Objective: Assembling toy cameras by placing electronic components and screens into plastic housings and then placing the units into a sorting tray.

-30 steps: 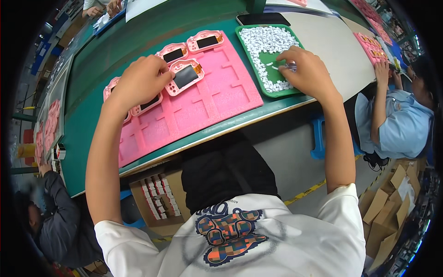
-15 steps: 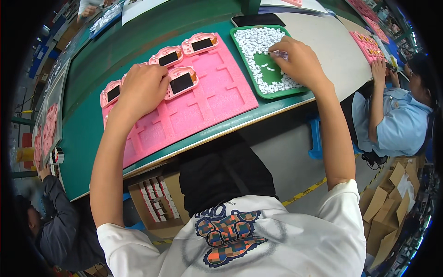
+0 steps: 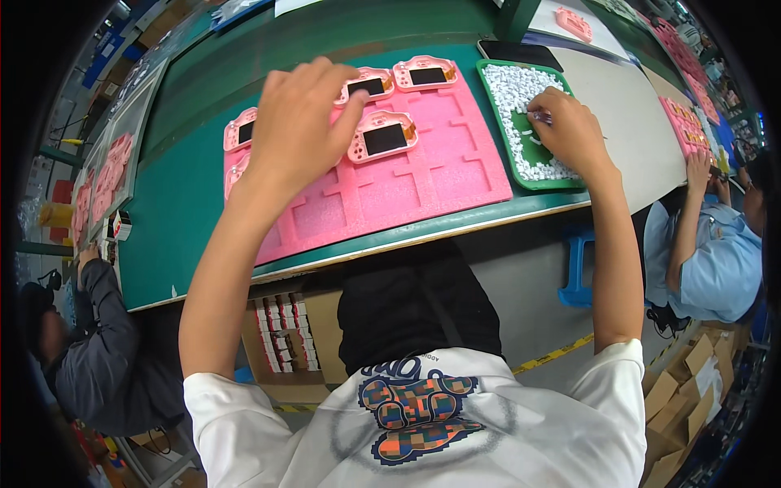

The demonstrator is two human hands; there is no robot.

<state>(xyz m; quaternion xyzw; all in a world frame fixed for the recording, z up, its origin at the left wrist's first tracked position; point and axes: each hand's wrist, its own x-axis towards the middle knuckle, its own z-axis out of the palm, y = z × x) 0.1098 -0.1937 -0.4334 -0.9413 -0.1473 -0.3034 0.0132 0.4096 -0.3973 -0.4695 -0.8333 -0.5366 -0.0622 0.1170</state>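
Left hand, grip spread, over a far pink case on pink foam; its thumb could smudge the screen. Right hand: cannot tell what it grips; a knock could spill white pieces.

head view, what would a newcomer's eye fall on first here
Probably the bright pink foam tray in the upper middle, with pink cases framing dark screens and the left hand over its left part. Next, the green tray to its right, full of small white pieces, with the right hand over its right side.
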